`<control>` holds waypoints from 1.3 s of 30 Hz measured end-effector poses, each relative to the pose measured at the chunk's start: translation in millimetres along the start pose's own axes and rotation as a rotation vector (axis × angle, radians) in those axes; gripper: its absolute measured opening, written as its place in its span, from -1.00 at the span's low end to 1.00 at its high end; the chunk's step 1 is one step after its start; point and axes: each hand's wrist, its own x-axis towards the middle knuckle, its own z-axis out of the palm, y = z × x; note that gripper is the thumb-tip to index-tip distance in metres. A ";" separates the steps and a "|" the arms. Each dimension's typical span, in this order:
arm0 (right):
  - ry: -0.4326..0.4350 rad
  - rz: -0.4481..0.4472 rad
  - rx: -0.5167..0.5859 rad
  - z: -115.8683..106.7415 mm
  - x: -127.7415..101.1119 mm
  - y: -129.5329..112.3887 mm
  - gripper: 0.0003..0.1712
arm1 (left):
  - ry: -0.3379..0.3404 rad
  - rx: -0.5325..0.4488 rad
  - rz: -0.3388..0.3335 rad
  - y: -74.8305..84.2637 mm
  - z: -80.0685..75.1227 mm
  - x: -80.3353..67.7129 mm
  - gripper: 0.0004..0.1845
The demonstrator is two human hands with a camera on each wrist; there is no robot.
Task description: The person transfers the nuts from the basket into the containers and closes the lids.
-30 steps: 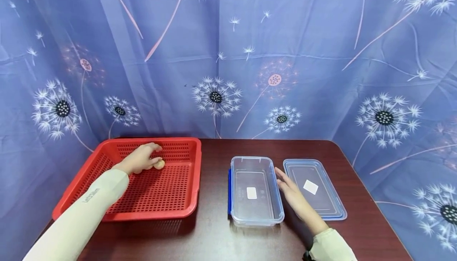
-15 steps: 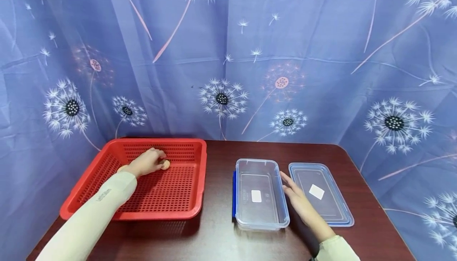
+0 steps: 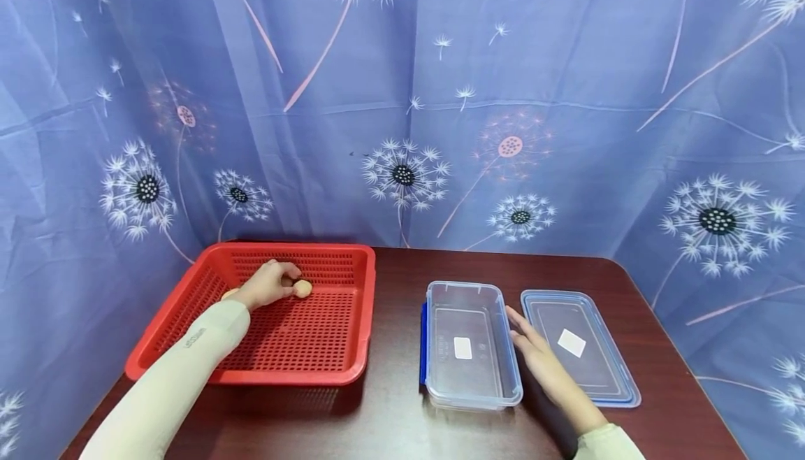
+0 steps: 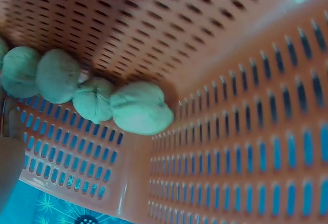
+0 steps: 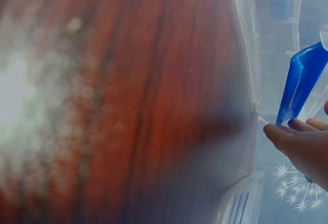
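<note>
Inside the red plastic basket (image 3: 327, 334) my left hand (image 3: 270, 285) reaches to the back, its thumb and fingers curled at a pale brown walnut (image 3: 303, 288). Another walnut (image 3: 230, 293) shows partly behind the wrist. The left wrist view has several walnuts (image 4: 58, 75) in a row near the basket's slotted wall, with my fingers at the left edge. My right hand (image 3: 541, 362) rests its straight fingers along the right side of the clear food container (image 3: 462, 383), which stands with its top uncovered. In the right wrist view its fingers (image 5: 279, 138) are close to a blue clip flap (image 5: 302, 80).
A clear lid (image 3: 585, 348) with a blue seal and a white label lies right of the container. A blue locking flap (image 3: 423, 348) hangs at the container's left side. The dark wooden table (image 3: 396, 348) meets a blue dandelion-print curtain (image 3: 402, 96) behind.
My left fingers have lowered and curled in at the walnut, which keeps its place in the basket. The head view has shifted, moving everything rightward. My right hand stays beside the container.
</note>
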 end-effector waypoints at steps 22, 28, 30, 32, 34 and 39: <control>-0.022 0.007 -0.001 -1.1 -4.3 -3.1 -0.45 | 0.104 -0.084 -0.343 37.0 13.5 0.4 -0.61; -0.029 0.011 0.010 -1.1 -5.6 -2.0 -0.45 | 0.113 -0.061 -0.370 40.8 14.8 0.3 -0.62; -0.032 0.010 0.025 -0.9 -5.3 -1.6 -0.45 | 0.114 -0.050 -0.373 41.5 14.7 0.6 -0.63; -0.034 0.004 0.038 -0.5 -4.7 -1.5 -0.45 | 0.110 -0.039 -0.376 41.4 14.5 0.9 -0.62; -0.034 0.002 0.047 0.0 -4.0 -1.5 -0.44 | 0.100 -0.038 -0.386 41.0 14.6 1.3 -0.61; -0.033 0.006 0.049 1.1 -3.3 -1.6 -0.44 | 0.068 -0.045 -0.393 39.5 15.4 2.3 -0.59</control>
